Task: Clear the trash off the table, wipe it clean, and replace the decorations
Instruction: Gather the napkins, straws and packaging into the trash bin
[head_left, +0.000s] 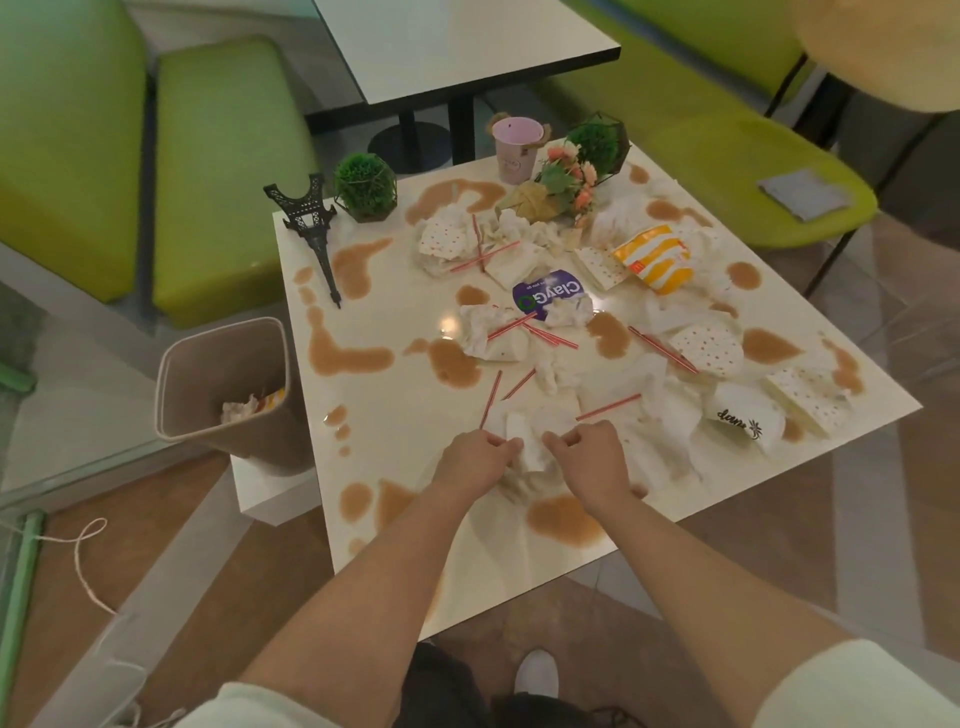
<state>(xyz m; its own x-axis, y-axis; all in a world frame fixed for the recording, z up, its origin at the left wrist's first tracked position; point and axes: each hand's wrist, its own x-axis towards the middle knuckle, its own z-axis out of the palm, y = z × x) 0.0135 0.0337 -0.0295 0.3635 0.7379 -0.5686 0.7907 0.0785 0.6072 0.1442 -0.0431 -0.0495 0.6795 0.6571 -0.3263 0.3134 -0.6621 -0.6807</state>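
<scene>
Napkins, crumpled white ones, lie directly between the left hand and the right hand at the near part of the table; both hands have fingers curled, pinching the paper from opposite sides. Off to the left of the left hand, beyond the table edge and lower, stands the bin, so I judge that hand the nearer one for carrying the wad over.
</scene>
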